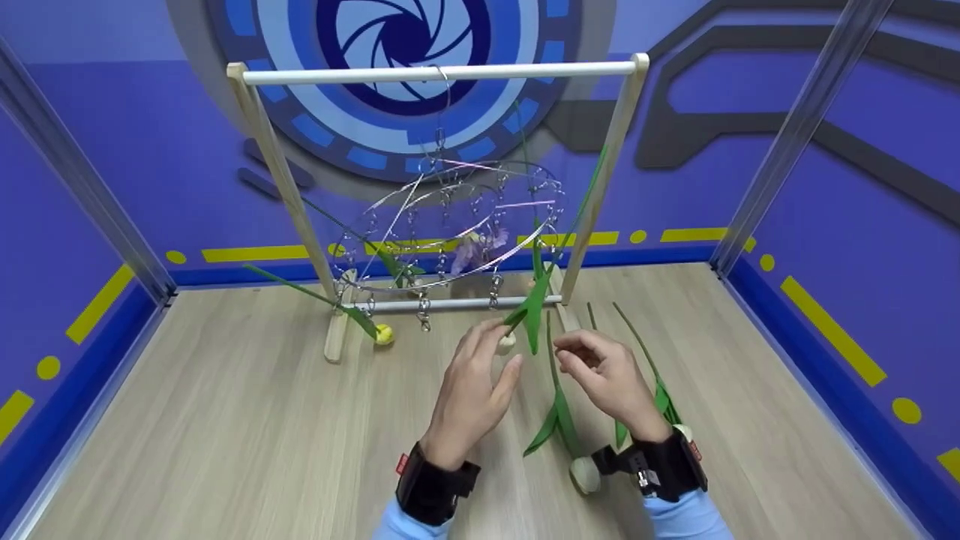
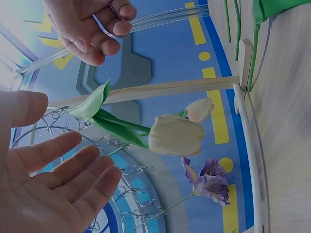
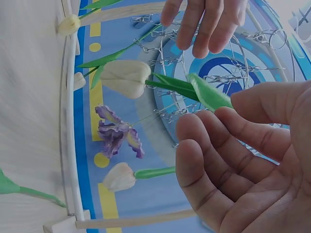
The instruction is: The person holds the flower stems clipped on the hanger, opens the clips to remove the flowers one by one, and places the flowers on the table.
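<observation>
Light-blue sleeves (image 1: 686,517), black wrist straps (image 1: 431,493), small red tags (image 1: 403,463), silvery fitting (image 1: 647,478) on right strap, bare fingers (image 3: 189,162)

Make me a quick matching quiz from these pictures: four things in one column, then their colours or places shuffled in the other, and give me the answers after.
Things
1. Clip hanger
2. Bloom nearest the left hand
3. Ruffled flower
4. Leftmost bloom in the head view

Colours or places
A. Yellow
B. Hooked over the frame's top bar
C. Purple
D. White

Right pairs: 1-B, 2-D, 3-C, 4-A
</observation>
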Demonstrator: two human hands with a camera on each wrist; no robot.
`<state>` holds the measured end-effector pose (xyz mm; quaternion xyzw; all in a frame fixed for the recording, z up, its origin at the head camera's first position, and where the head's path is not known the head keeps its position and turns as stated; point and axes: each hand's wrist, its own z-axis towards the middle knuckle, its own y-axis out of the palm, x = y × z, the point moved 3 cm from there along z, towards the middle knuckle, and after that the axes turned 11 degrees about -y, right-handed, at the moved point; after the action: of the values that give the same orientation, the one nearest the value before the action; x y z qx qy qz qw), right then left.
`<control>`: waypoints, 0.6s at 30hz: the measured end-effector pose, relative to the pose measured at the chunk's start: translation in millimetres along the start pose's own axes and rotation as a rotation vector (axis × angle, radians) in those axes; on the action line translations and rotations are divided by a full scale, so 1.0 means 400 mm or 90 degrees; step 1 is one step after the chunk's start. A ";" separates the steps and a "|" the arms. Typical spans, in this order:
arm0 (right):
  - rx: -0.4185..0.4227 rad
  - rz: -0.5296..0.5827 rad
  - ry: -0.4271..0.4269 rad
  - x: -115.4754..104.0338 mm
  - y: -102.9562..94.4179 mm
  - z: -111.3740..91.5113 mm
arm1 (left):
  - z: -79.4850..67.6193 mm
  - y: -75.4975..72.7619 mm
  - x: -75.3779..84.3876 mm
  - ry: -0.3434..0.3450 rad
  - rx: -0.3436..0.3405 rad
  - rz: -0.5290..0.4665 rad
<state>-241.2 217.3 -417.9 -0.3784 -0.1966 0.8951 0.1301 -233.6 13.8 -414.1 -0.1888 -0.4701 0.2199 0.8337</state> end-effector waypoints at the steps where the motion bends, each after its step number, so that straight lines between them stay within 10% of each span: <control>1: 0.005 -0.001 -0.003 0.002 0.000 0.000 | 0.002 0.003 -0.001 0.000 -0.001 -0.002; 18: 0.023 0.013 0.007 0.008 0.033 0.002 | 0.015 0.041 -0.019 0.004 -0.065 -0.004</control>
<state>-245.0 206.7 -425.3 -0.3828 -0.1760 0.8977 0.1287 -245.5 24.1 -425.1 -0.2301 -0.4787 0.1929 0.8250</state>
